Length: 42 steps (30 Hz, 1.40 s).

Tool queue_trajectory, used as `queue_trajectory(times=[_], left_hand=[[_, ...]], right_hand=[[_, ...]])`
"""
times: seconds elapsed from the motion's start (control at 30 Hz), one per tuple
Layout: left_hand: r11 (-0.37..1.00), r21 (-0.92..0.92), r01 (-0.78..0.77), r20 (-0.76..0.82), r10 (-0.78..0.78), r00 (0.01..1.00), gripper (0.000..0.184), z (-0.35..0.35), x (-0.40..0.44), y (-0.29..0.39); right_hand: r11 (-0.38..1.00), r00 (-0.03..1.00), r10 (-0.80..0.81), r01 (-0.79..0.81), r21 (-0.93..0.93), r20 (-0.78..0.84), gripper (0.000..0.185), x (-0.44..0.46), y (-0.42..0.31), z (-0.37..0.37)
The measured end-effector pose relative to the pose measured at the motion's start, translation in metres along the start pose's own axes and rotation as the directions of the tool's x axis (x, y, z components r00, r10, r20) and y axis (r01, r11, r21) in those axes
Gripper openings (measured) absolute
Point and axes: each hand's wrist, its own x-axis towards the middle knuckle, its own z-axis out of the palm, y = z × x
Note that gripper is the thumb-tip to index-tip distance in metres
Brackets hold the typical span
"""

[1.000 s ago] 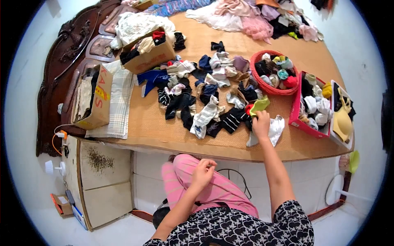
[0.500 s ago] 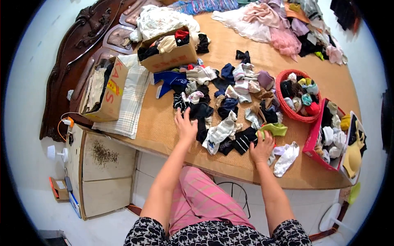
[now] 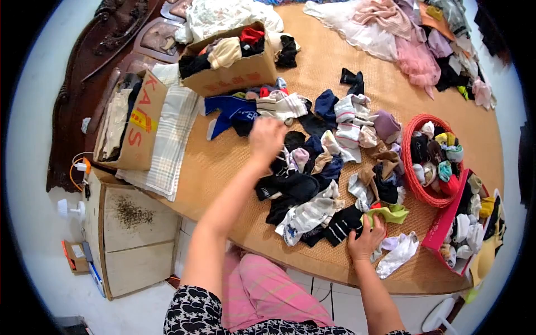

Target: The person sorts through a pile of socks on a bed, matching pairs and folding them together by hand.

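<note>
My left hand [image 3: 268,137] is over the left part of the sock heap, just below a white striped sock [image 3: 282,107] and right of a blue sock [image 3: 230,111]. Its fingers are curled, and what they hold, if anything, is hidden. My right hand [image 3: 367,239] rests at the heap's front right edge, fingers apart, touching a lime green sock [image 3: 393,214] and a black striped sock [image 3: 341,225]. To its right lie white socks [image 3: 398,255]. A grey-white sock [image 3: 310,215] is between the two hands, among dark socks.
A red basket [image 3: 412,180] and a pink box [image 3: 438,229] of socks stand at the right. Two cardboard boxes [image 3: 226,82] [image 3: 142,125] with clothes are at the left. Pink and white clothes [image 3: 410,56] lie at the back. A cabinet [image 3: 137,240] stands below left.
My left hand has moved from my lap to the socks, then farther up the heap. My right hand let go of the raised lime green sock and settled beside it. The view has shifted.
</note>
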Motion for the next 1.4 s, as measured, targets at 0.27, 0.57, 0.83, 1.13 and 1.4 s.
queue_trajectory(times=[0.27,0.57,0.83,1.13,1.4], left_hand=[[0.873,0.054,0.485,0.469,-0.451,0.760,0.068,0.054,0.108,-0.115],[0.992,-0.028,0.120,0.402,-0.099,0.910,0.051,0.038,-0.032,-0.004],[0.719,-0.670,0.184,0.216,-0.049,0.975,0.044,-0.040,-0.121,0.061],[0.438,-0.843,0.313,0.015,-0.561,0.827,0.021,-0.079,-0.141,0.062],[0.794,-0.600,0.100,0.227,0.049,0.973,0.022,-0.116,-0.173,0.136]], right_hand=[[1.000,1.000,-0.020,0.020,-0.021,0.018,0.060,0.000,0.007,0.009],[0.999,0.999,-0.044,0.044,0.015,-0.006,0.061,-0.002,0.008,0.008],[1.000,1.000,-0.014,0.014,0.016,-0.007,0.070,-0.003,0.010,0.005],[1.000,1.000,0.020,-0.020,0.010,0.022,0.067,-0.003,0.006,-0.002],[0.999,0.999,0.045,-0.045,0.008,0.014,0.067,-0.007,0.007,0.003]])
